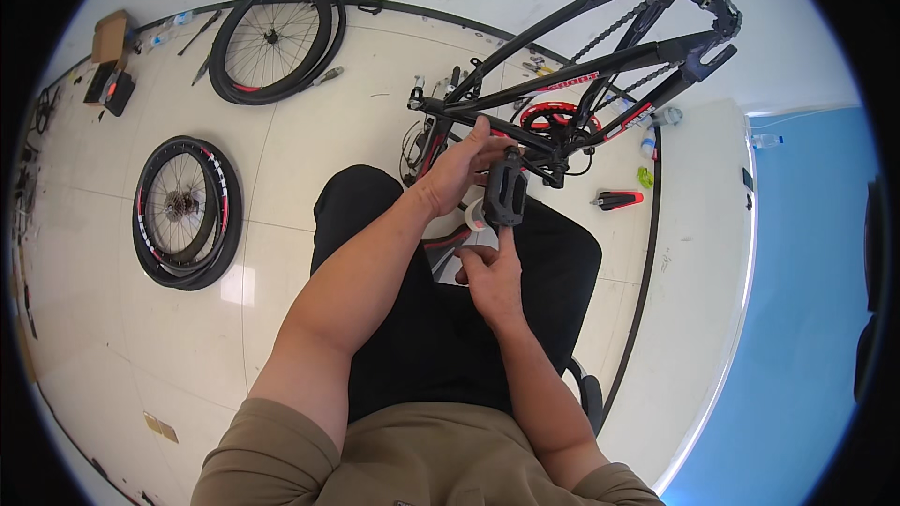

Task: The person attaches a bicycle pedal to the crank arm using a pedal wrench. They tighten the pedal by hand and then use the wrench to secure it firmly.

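A black bicycle frame (562,84) with red markings leans in front of me, its chain and red chainring (553,115) showing. At its near side, a black pedal (507,189) points down toward my lap. My left hand (459,169) has its thumb raised beside a frame tube and its fingers curled at the pedal's upper end; the fingertips are partly hidden behind it. From below, my right hand (492,283) touches the pedal's lower end with a stretched index finger. Its thumb stands apart, and the other fingers are bent.
Two pairs of stacked wheels and tyres, one farther (274,42) and one nearer (186,211), lie on the left floor. A cardboard box (112,37) stands far left. A black-and-red saddle (445,248) lies below my hands. A black-and-red object (619,200) lies right, near the wall.
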`<state>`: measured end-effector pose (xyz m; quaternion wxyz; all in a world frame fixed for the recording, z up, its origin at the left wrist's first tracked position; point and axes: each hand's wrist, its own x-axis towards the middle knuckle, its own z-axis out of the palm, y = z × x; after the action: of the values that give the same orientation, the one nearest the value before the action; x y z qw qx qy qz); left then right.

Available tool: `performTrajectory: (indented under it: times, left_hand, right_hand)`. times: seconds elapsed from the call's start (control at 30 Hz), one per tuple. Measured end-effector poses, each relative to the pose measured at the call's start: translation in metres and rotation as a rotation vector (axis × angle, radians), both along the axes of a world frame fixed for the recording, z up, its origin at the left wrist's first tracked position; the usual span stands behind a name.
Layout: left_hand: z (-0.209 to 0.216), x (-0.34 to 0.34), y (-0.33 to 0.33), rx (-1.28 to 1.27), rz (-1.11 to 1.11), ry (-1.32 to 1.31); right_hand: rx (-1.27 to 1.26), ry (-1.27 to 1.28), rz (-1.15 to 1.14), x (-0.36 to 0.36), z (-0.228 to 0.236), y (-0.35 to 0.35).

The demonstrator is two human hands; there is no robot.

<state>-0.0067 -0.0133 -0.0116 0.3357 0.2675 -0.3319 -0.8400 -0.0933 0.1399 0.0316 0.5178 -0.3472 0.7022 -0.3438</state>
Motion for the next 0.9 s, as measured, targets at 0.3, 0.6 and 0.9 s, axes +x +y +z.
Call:
performTrajectory:
  times: [0.3, 0.6, 0.9]
  left_hand:
    - [-0.005, -0.002, -0.001, 0.021, 0.022, 0.001]
    - [-0.008, -0.002, -0.003, 0.032, 0.001, 0.009]
    - [-0.006, 0.000, -0.003, 0.029, -0.007, 0.001]
  right_hand:
    - [-0.360, 0.126, -0.006, -0.003, 0.002, 0.000]
    - [-0.260, 0.157, 0.225, 0.011, -0.002, -0.001]
    - [-0.029, 0.065, 0.159, 0.011, -0.017, -0.004]
